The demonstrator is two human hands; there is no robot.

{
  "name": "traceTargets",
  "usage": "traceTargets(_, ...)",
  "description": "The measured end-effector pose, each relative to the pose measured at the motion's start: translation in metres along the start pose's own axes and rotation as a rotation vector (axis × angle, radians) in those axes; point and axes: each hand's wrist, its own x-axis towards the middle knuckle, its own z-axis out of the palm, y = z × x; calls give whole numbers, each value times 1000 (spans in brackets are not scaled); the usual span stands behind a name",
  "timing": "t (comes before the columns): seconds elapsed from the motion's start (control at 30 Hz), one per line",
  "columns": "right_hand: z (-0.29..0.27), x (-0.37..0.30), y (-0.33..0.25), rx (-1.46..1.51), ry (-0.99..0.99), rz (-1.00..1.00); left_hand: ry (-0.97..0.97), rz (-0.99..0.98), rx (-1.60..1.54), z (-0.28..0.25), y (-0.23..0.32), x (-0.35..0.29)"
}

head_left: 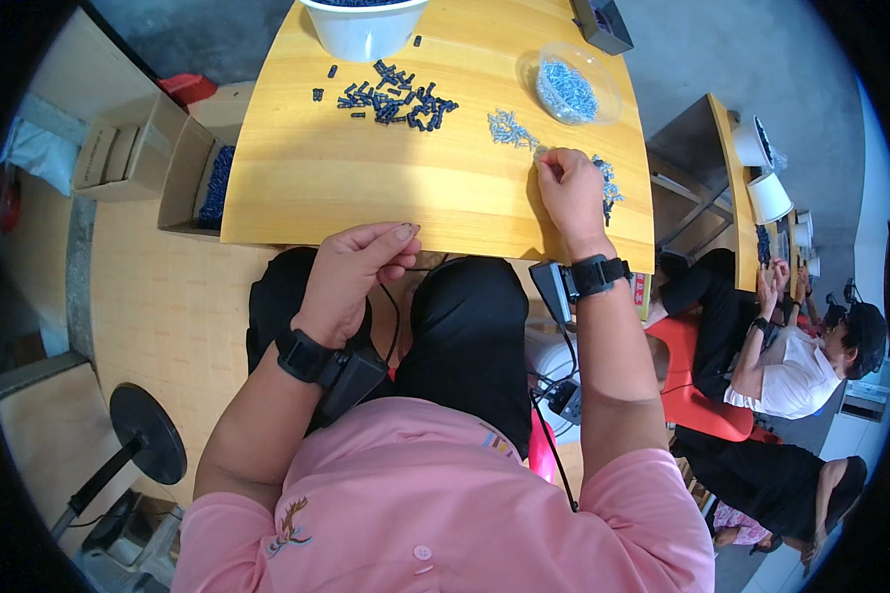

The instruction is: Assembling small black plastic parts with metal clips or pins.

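Observation:
My left hand [358, 272] is over the near edge of the yellow table [297, 188], thumb and fingers pressed together; whatever they may hold is too small to make out. My right hand [574, 193] pinches just beside a loose pile of small silver screw-like pieces [509, 129], and its fingertips hide what is between them. To the right of that hand lies a pile of silver and dark pieces [608, 178], partly covered by it. Short black cylindrical parts [396, 102] are scattered left of the silver pile. Behind it stands a clear plastic bowl [611, 96] of silver pieces.
A white bucket [361, 35] with dark parts stands at the far left, and a black box [603, 27] at the far right. Left of the table, a cardboard box [178, 188] holds blue-black pieces. People sit at another table [742, 237] on the right.

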Motion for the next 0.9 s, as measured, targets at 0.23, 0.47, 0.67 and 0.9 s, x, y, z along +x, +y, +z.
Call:
traceTargets(0.23, -8, -10, -2, 113, -23, 8, -11, -2, 11, -2, -2, 4)
traceTargets(0.47, -6, -8, -2, 76, -15, -98, -9, 10, 13, -2, -4, 1)
traceTargets(0.67, -5, -9, -9, -87, -69, -162, -54, 126, 108, 4, 0, -9)
traceTargets(0.9, -19, -33, -37, 543, -222, 218, -130, 246, 129, 8, -4, -16)
